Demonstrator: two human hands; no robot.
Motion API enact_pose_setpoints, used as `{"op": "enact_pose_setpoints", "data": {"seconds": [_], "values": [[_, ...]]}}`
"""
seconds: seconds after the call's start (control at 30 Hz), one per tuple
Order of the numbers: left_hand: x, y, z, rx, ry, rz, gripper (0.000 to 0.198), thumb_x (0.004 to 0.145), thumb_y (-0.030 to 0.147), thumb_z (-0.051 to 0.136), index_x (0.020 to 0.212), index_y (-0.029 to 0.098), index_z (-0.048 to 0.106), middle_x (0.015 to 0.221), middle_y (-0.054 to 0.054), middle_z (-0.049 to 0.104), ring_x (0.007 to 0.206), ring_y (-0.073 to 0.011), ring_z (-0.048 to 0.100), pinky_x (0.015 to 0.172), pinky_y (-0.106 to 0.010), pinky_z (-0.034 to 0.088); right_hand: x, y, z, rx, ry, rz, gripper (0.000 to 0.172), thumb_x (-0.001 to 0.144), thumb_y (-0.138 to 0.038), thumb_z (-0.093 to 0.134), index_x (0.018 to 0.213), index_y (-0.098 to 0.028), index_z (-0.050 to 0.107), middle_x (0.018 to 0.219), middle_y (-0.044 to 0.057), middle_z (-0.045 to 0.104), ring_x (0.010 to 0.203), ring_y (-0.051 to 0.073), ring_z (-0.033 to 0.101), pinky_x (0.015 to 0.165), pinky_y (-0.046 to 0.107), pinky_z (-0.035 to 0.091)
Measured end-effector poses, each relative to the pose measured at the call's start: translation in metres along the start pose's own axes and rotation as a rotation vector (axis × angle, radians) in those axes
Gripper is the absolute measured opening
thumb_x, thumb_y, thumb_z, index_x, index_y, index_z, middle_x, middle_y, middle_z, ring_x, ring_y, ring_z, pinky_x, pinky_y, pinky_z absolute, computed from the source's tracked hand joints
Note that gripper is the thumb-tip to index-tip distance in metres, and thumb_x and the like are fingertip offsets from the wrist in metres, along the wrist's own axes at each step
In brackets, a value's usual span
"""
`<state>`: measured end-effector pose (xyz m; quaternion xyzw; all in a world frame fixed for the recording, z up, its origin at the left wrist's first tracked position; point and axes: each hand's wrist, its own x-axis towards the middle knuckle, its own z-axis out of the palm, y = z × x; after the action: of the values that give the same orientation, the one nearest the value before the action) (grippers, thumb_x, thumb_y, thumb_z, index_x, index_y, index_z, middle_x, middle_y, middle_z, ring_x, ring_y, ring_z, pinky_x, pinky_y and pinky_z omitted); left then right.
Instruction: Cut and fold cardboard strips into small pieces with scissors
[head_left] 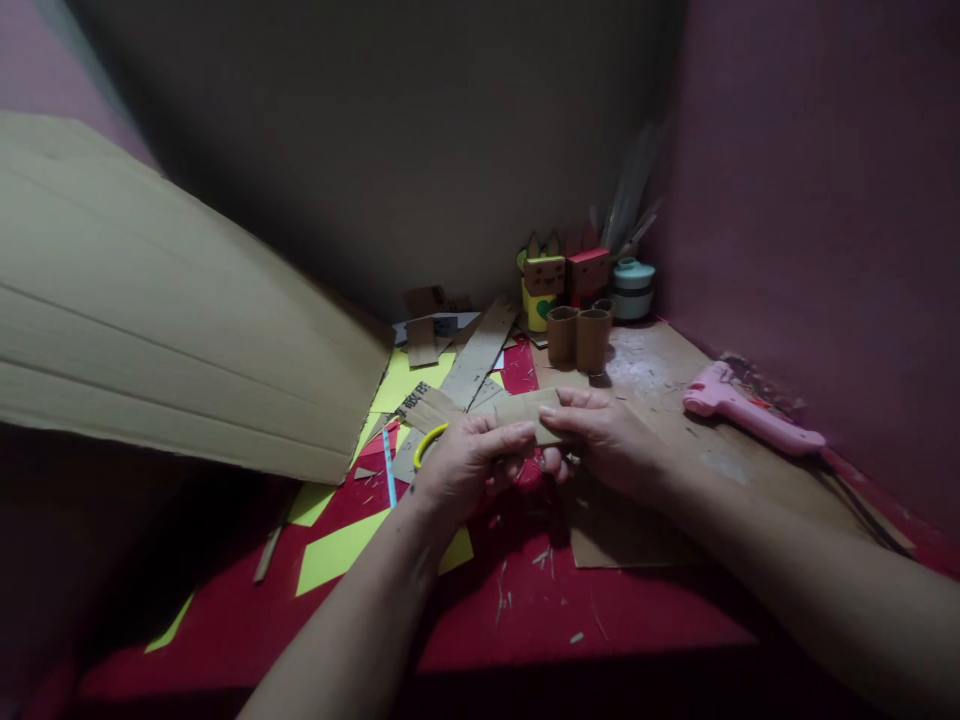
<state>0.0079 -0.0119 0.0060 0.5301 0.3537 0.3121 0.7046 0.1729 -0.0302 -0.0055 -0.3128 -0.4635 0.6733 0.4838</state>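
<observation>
A small piece of tan cardboard (525, 405) is held up between my two hands above the red table surface. My left hand (469, 455) pinches its left side, thumb on top. On the right side, my right hand (600, 430) grips it with the thumb laid across the face and fingertips curled beneath. Just behind my left hand shows the yellow handle (427, 445) of a tool, the rest of it hidden. Cardboard strips (480, 350) lie beyond my hands.
Small brown cardboard tubes (592, 342) stand at the back, near a yellow figure (541, 295), a red figure and a teal pot (632, 290). A pink glue gun (754, 410) lies right. A large cardboard sheet (187, 330) leans left. Yellow paper (337, 550) and scraps litter the red cloth (525, 610).
</observation>
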Motion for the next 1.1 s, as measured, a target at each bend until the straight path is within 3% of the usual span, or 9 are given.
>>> {"op": "enact_pose_setpoints", "data": {"seconds": [0.2,0.4,0.6,0.77,0.9,1.1], "values": [[0.001,0.001,-0.003,-0.066,-0.014,-0.011,0.034,0.069,0.035,0.072,0.050,0.014,0.053,0.039,0.002,0.043,0.030,-0.0023,0.028,0.033,-0.022,0.011,0.002,-0.003,-0.005,0.039,-0.042,-0.015,0.055,0.085,-0.061,0.041,0.096,-0.011,0.062,0.045,0.003,0.056,0.038,0.013,0.051,0.037,0.023,0.036],[-0.001,0.001,0.003,0.078,0.085,0.106,0.030,0.072,0.035,0.071,0.058,0.014,0.055,0.043,0.005,0.044,0.036,-0.0024,0.030,0.036,-0.020,0.014,-0.004,-0.005,0.001,-0.106,0.030,-0.091,0.030,0.079,-0.039,0.064,0.097,-0.015,0.061,0.067,0.000,0.059,0.044,0.008,0.047,0.041,0.021,0.034],[-0.004,0.005,0.007,0.161,0.138,0.148,0.028,0.075,0.034,0.070,0.060,0.014,0.057,0.046,0.006,0.043,0.040,-0.0031,0.030,0.040,-0.020,0.021,-0.006,-0.008,0.003,-0.246,0.019,-0.120,0.023,0.078,-0.027,0.064,0.097,-0.015,0.060,0.062,-0.002,0.055,0.049,0.009,0.046,0.048,0.024,0.039],[-0.002,0.004,-0.003,0.144,0.124,0.267,0.023,0.076,0.035,0.069,0.087,0.015,0.068,0.067,0.001,0.059,0.053,-0.0065,0.045,0.050,-0.020,0.033,-0.006,-0.004,0.000,-0.343,0.049,-0.161,0.021,0.079,-0.026,0.062,0.097,-0.016,0.060,0.059,-0.003,0.054,0.048,0.009,0.047,0.048,0.023,0.041],[-0.002,0.004,-0.006,0.125,0.181,0.337,0.019,0.075,0.034,0.069,0.075,0.015,0.068,0.065,0.001,0.058,0.059,-0.0089,0.050,0.057,-0.021,0.038,-0.008,0.002,0.002,-0.532,0.033,-0.267,0.015,0.081,-0.026,0.061,0.094,-0.018,0.062,0.063,-0.003,0.054,0.052,0.009,0.048,0.050,0.023,0.042],[-0.010,0.012,-0.001,0.310,0.143,0.382,0.012,0.076,0.027,0.068,0.073,0.016,0.071,0.072,-0.002,0.063,0.071,-0.0123,0.055,0.069,-0.024,0.043,-0.011,0.004,0.003,-0.754,-0.015,-0.443,0.009,0.084,-0.021,0.057,0.088,-0.020,0.065,0.072,0.000,0.059,0.064,0.012,0.055,0.061,0.025,0.047]]}}
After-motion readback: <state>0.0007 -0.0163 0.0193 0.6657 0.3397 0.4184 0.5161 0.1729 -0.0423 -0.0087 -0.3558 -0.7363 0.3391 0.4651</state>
